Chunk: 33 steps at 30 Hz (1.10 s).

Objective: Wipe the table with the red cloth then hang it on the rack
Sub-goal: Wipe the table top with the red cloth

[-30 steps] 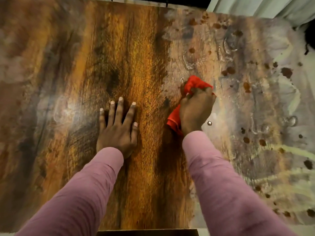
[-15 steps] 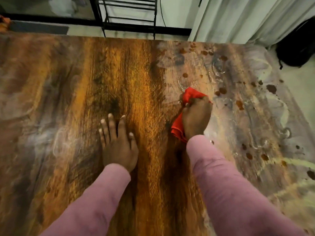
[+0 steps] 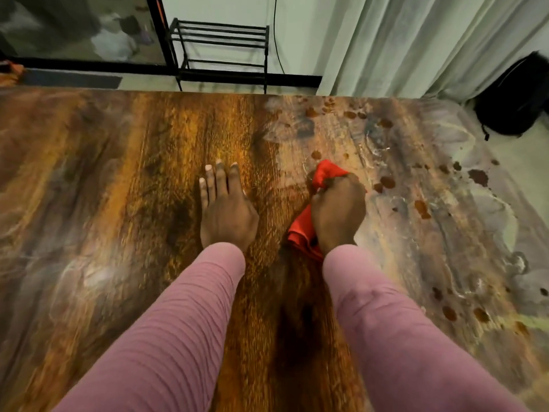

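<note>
One crumpled red cloth (image 3: 302, 230), one streaked wooden counter (image 3: 118, 203), one black metal rack (image 3: 219, 34), one black backpack (image 3: 515, 96) — two hands, left hand (image 3: 227, 215) and right hand (image 3: 338, 214) — two pink ribbed sleeves (image 3: 178, 337).

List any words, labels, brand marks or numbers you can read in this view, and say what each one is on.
None: no readable text anywhere in the head view.
The red cloth, gripped by the right hand, shows no tag or print.
The table shows only wood grain, smears and brown spots.
The black rack, curtain and black bag show no lettering.
</note>
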Tool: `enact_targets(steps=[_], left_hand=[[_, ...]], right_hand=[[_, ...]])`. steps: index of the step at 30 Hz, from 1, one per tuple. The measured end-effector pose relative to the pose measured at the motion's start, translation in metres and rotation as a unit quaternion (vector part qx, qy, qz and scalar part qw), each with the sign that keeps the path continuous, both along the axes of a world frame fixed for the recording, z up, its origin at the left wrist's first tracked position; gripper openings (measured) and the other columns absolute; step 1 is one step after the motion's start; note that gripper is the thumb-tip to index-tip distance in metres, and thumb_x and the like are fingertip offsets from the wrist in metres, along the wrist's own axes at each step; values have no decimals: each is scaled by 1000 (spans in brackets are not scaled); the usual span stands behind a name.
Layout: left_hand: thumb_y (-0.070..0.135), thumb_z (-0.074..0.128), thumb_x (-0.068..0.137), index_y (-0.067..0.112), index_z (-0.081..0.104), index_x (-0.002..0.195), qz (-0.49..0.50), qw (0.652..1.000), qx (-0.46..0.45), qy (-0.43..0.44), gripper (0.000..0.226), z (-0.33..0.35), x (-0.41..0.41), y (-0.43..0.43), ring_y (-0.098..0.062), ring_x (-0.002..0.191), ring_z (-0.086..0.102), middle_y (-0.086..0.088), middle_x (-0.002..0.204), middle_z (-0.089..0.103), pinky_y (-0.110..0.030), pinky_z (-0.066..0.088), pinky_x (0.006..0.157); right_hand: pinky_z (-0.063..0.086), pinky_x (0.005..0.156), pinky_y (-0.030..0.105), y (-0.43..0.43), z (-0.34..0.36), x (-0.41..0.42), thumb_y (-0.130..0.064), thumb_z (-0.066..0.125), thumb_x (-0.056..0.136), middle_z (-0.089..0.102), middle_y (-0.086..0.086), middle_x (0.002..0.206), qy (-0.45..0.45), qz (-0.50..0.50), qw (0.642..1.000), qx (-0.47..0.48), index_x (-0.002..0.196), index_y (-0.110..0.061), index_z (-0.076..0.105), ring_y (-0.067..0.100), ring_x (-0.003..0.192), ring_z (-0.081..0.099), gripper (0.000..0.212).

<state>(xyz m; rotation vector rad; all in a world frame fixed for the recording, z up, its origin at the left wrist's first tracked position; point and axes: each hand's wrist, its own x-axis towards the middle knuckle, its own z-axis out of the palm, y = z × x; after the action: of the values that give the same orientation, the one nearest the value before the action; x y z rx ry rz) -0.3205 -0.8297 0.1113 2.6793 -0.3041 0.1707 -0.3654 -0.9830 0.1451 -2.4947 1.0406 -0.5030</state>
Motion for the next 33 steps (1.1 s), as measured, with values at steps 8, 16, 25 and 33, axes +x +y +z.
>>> enact_targets(steps=[8, 16, 25, 33], left_hand=[[24, 30, 95, 11, 21, 150, 1, 998, 69, -7, 58, -6, 2, -3, -30, 147, 3, -14, 159, 14, -43, -1, 119], [27, 26, 98, 15, 19, 151, -4, 996, 89, 3, 56, -9, 5, -3, -27, 148, 3, -10, 160, 13, -41, 0, 120], [32, 24, 92, 15, 13, 153, 11, 996, 80, 45, 64, 2, 13, -9, -25, 147, -7, -10, 161, 1, -40, -4, 119], [21, 32, 99, 10, 20, 150, 78, 997, 28, 0, 54, 11, 80, -48, -28, 148, 1, -13, 160, 8, -39, -1, 118]], right_hand=[[49, 78, 36, 23, -10, 28, -20, 61, 83, 58, 7, 107, -6, 245, 969, -36, 95, -12, 71, 28, 104, 52, 18], [27, 66, 23, -34, 1, 77, -9, 60, 84, 59, 14, 107, -69, 9, 997, 44, 87, -5, 68, 31, 100, 53, 9], [49, 83, 40, -16, -8, 105, -16, 65, 82, 59, 9, 110, -24, 280, 960, -2, 97, -11, 72, 30, 105, 53, 17], [41, 70, 31, -54, 0, 143, -16, 63, 86, 60, 10, 112, -28, 71, 997, -33, 91, -15, 69, 31, 104, 53, 9]])
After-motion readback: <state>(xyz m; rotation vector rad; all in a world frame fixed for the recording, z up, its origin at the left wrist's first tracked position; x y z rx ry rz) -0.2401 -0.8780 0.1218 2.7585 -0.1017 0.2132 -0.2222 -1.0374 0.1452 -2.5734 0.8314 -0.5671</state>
